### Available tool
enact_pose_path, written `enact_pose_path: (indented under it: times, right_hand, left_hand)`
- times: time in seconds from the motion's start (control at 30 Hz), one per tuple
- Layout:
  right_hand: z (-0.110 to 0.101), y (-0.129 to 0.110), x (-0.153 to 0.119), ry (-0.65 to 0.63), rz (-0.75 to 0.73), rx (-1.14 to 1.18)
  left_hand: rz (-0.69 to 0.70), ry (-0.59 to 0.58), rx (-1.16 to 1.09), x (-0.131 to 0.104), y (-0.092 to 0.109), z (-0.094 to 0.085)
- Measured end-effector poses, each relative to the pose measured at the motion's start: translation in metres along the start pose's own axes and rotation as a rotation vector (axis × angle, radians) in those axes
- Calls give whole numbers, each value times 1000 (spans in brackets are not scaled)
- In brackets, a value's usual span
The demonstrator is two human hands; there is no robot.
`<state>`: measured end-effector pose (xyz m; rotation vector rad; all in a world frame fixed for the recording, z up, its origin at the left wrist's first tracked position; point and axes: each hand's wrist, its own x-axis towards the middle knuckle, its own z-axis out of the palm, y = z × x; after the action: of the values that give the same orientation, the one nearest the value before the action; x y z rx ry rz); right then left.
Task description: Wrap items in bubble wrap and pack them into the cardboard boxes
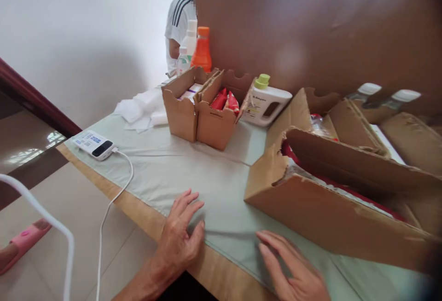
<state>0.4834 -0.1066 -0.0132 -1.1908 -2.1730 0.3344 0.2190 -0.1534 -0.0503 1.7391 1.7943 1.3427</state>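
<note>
Tablecloth — left hand, right hand near box

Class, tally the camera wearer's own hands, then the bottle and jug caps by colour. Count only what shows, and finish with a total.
Own hands: 2, left hand and right hand
White caps: 4, two at the back and two at the right
Orange cap: 1
Yellow-green cap: 1
Total: 8

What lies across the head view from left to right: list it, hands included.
White device → crumpled white sheets → left hand → red packets → right hand → two white bottle caps.
</note>
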Motion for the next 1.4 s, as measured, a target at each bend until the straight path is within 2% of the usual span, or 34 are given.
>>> enact_pose_path:
  times: [0.07,0.13,0.3,0.4,0.5,0.57,0.63,0.7,0.8,0.83,0.9,1.0,1.07,1.17,1.23,1.33,1.4]
  right_hand:
    - [22,-29,48,-52,-212,1]
    - [48,-58,97,-140,-359,-47]
    - [131,-131,218,-381,-536,-294]
    - [186,-166,282,-422,-528,-429]
    - [231,-185,333,-404,-468,-461]
    - [248,-190,356,-409,-429,-474]
    - [252,-192,365,-419,-413,-474]
    - [243,-195,358,-408,-424,-462]
    - [209,-195,320,-338,-460,-402]
    - [193,-192,301,-297,-466,-337]
    - [161,-182,262,-149,-428,29]
    - [119,-158,204,-35,-209,489]
    - [99,-142,169,-9,0,653]
    - [84,-126,122,10,251,787]
    - [82,-119,92,15,356,831]
    - [77,-108,50,-11,420,846]
    - [69,-100,25,-74,421,764]
  left_hand:
    - [34,34,6,-1,-4,-3]
    - [53,36,-11,-1,-5,-4]
    - [84,58,-135,-2,-9,-1]
    - [94,123,-174,-5,-17,10]
    - [91,175,-176,-10,-27,28]
    - [80,170,-156,-14,-33,39]
    - [55,171,-145,-16,-36,47]
    - [31,210,-162,-16,-36,50]
    - [37,255,-244,-15,-32,45]
    - [31,263,-286,-14,-30,41]
    - [-38,270,-401,-14,-28,30]
    - [-267,176,-707,-13,-29,9]
    - [-391,70,-994,-9,-29,-6]
    - [-497,49,-1382,3,-20,-23]
    - [-557,49,-1517,10,-6,-29]
    - [-694,61,-1533,16,18,-31]
    - [-803,98,-1473,17,31,-28]
